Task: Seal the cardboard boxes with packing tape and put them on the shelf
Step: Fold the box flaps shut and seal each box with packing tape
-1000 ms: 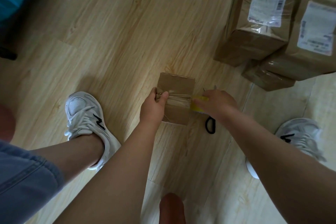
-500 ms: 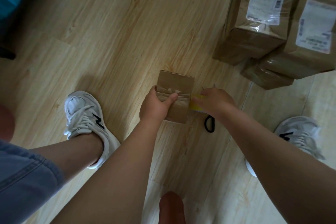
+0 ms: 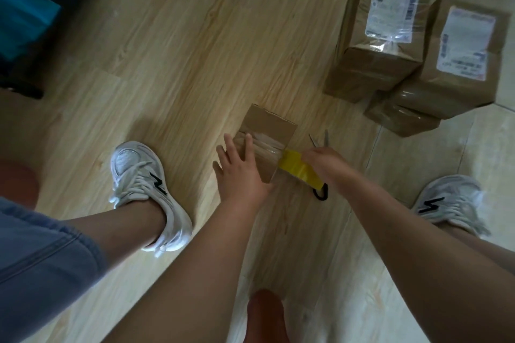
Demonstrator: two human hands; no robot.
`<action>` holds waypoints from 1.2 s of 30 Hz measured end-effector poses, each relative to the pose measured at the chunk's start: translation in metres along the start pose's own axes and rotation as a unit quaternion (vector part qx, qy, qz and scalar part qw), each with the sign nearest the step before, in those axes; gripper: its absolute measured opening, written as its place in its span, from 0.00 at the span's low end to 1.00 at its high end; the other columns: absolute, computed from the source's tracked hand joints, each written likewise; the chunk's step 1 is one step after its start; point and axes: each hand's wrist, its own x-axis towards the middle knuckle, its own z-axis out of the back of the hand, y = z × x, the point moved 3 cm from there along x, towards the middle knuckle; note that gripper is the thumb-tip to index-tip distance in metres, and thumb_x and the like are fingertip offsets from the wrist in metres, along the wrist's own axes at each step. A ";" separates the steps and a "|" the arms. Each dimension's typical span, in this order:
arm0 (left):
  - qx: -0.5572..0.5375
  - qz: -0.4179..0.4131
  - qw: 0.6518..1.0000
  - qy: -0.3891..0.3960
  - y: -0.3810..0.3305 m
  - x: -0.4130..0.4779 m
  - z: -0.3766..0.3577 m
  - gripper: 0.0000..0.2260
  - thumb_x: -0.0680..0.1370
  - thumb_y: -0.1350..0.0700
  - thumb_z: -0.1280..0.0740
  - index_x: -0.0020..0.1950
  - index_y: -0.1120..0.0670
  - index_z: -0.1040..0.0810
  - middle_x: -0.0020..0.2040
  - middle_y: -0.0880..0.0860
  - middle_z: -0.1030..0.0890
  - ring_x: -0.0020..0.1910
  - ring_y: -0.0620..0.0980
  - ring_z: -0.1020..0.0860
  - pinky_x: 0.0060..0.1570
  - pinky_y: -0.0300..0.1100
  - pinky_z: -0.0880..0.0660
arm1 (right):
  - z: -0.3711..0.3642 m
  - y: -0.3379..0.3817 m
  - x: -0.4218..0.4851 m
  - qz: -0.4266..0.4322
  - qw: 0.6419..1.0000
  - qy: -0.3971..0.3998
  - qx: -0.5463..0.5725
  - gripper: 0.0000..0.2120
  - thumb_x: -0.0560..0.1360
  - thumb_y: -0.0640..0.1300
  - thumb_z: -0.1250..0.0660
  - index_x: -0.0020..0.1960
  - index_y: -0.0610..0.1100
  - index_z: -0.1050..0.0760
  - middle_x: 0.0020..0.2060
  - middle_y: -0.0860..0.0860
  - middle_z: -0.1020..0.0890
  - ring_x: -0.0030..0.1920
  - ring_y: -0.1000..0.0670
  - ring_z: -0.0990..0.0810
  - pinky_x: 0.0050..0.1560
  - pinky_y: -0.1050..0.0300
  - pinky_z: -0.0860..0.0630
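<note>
A small brown cardboard box (image 3: 271, 127) lies on the wooden floor at the centre, with a strip of clear tape across its top. My left hand (image 3: 239, 170) lies flat on the box's left part, fingers straight and spread. My right hand (image 3: 326, 160) grips the yellow tape roll (image 3: 299, 170) at the box's right edge, the tape running from the roll onto the box.
Scissors (image 3: 320, 142) with black handles lie on the floor under my right hand. Three taped boxes, two with labels (image 3: 381, 44) (image 3: 457, 64) and a flat one (image 3: 401, 120), sit at the upper right. My shoes (image 3: 145, 184) (image 3: 451, 203) flank the box.
My left hand went from pinching the tape end at the box's left edge to lying flat on the box. My right hand pulled the roll a little right, showing more yellow.
</note>
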 end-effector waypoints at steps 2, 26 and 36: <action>-0.011 -0.005 1.000 -0.006 0.005 0.003 0.002 0.53 0.72 0.37 0.27 0.81 0.48 0.63 0.79 0.61 0.64 0.79 0.64 0.56 0.78 0.55 0.49 | 0.001 -0.002 -0.002 0.036 0.999 0.024 -0.009 0.12 0.82 0.46 0.38 0.56 0.40 0.20 0.47 0.47 0.21 0.50 0.48 0.23 0.47 0.56 0.32; -0.471 0.039 0.863 0.179 0.064 0.034 0.038 0.52 0.55 0.56 0.18 0.77 0.42 0.35 0.65 0.48 0.24 0.65 0.48 0.26 0.69 0.45 0.33 | 0.030 0.022 -0.028 0.171 0.967 -0.055 -0.181 0.27 0.74 0.65 0.31 0.35 0.40 0.24 0.28 0.49 0.29 0.29 0.50 0.30 0.32 0.55 0.36; -0.492 0.047 0.837 0.235 0.074 0.035 0.033 0.50 0.57 0.52 0.21 0.78 0.42 0.36 0.67 0.44 0.23 0.70 0.45 0.32 0.77 0.49 0.44 | 0.005 0.039 -0.007 0.122 0.954 -0.078 -0.261 0.25 0.75 0.69 0.36 0.36 0.47 0.26 0.33 0.52 0.23 0.34 0.52 0.24 0.31 0.58 0.35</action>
